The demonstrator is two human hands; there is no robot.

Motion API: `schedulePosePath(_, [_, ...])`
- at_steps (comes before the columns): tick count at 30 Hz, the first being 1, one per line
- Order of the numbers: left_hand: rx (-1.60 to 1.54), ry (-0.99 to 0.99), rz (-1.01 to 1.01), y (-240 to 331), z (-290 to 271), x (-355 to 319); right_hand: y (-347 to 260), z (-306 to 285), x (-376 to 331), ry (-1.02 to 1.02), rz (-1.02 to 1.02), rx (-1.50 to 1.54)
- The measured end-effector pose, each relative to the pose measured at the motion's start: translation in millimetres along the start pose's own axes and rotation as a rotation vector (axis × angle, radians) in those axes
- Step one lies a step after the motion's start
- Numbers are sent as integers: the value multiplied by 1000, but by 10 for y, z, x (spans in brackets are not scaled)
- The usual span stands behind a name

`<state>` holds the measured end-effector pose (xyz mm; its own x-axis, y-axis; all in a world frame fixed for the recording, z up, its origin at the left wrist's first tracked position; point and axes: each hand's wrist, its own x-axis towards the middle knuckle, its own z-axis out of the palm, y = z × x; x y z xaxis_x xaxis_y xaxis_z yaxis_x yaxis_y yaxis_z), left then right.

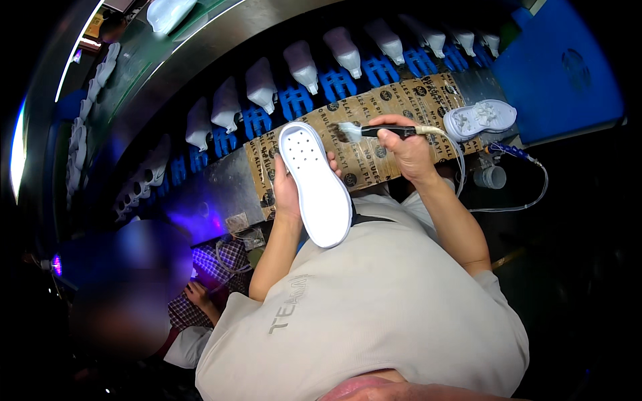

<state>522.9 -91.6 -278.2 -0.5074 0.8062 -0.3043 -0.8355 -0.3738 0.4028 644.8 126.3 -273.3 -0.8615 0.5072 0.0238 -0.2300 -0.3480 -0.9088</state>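
Note:
My left hand (pixel 287 194) is wrapped round a white shoe sole (pixel 321 197), held tilted in front of my chest. The sole's inner face shows, with several small holes at its upper end and a raised rim. In my right hand (pixel 411 154) is a brush (pixel 391 129) with a black handle, pinched between thumb and fingers. Its pale, dark-tipped bristles point left toward the sole, apart from it. A thin clear hose (pixel 458 154) runs from the handle's back end.
Printed cardboard (pixel 374 160) covers the bench. White shoe uppers (pixel 299 65) stand beyond it on blue holders (pixel 338 83). At right are another white sole (pixel 485 119), a small cup (pixel 493 176), a blue hose fitting (pixel 508 151) and a blue panel (pixel 568 80). Someone's hand (pixel 198 295) shows at lower left.

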Motion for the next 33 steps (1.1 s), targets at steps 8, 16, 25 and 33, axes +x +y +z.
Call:
schedulePosePath(8, [261,80,206,-40,90,336,-40,649,344,-88,-441,-616])
schedulePosePath(16, [156,77,182,217,183,418,-241,582,295,-363,-326,-445])
schedulePosePath(25, [-69,-197,161,425,283,482,-266,764,185,-312,-534,-757])
schedulePosePath(33, [69,-285,254,705,446,526,-472,816,106,-490,-422,-565])
